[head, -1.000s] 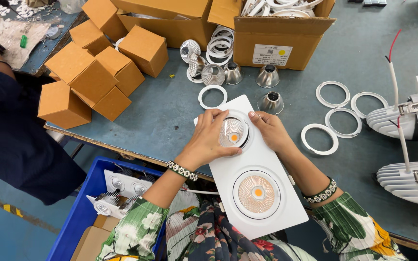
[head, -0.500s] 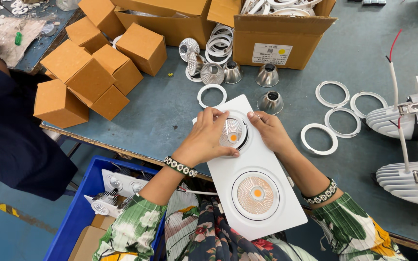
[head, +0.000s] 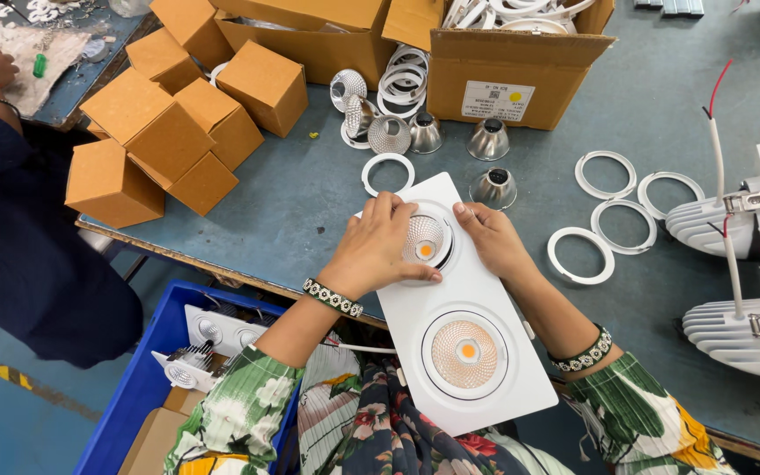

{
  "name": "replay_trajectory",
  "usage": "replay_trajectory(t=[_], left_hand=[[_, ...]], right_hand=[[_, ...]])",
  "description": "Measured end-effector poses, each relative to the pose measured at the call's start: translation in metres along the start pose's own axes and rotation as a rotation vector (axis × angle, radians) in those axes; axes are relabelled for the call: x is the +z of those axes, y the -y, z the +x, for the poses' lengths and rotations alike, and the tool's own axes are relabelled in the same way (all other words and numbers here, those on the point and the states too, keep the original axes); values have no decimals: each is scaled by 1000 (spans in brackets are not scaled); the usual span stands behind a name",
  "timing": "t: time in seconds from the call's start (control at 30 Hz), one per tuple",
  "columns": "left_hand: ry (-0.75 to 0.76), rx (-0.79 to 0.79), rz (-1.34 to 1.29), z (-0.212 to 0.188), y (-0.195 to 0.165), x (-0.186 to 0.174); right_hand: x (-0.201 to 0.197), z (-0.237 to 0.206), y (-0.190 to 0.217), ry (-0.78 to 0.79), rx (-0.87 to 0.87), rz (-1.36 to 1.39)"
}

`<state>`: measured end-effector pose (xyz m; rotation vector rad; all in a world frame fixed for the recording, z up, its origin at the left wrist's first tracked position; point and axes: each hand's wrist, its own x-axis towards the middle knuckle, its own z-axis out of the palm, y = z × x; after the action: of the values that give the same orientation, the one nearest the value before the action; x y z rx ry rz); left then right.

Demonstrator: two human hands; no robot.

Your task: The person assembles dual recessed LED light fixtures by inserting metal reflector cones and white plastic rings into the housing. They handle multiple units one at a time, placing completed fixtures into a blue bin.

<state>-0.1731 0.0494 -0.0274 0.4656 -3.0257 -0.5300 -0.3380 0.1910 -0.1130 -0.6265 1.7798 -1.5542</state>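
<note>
The grey-blue workbench [head: 310, 202] carries all parts in view. At its far edge stands a large open cardboard carton [head: 521, 75] filled with white rings; to the left lies a cluster of small closed cardboard boxes [head: 169, 132]. At the right edge rest two white finned heat-sink lamp assemblies [head: 732, 273] with red and white leads. The white twin downlight fixture [head: 455, 308], a rectangular plate with two round lamp openings, lies diagonally at the near edge of the bench, its lower end overhanging toward the person. The lower opening shows a lit amber emitter behind a honeycomb reflector. The left hand [head: 384, 246] lies flat over the left rim of the upper opening, fingers curved along the ring, thumb at its lower edge. The right hand [head: 494, 237] rests against the right rim of the same opening, fingertips pressed on the plate surface. Neither hand pinches a loose part; both bear on the fixture around the upper lamp. Below the bench, at left, a blue crate [head: 147, 378] holds further white fixtures. Loose white trim rings [head: 613, 215] lie to the right of the fixture, well apart from it. Small metal reflector cups [head: 490, 141] stand between the carton and the fixture.
</note>
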Motion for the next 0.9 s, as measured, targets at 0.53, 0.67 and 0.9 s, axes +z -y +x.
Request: replay_trajectory(t=[0.53,0.67,0.9], left_hand=[[-294,106,33,33,-6,90],[-217,106,-20,52,-3,86],[-28,563,-1869,-31,20,-55]], right_hand=[[-12,7,-17,33,30,109],[-11,9,-21,73,-40,170],[-13,2,-13,92,-60,130]])
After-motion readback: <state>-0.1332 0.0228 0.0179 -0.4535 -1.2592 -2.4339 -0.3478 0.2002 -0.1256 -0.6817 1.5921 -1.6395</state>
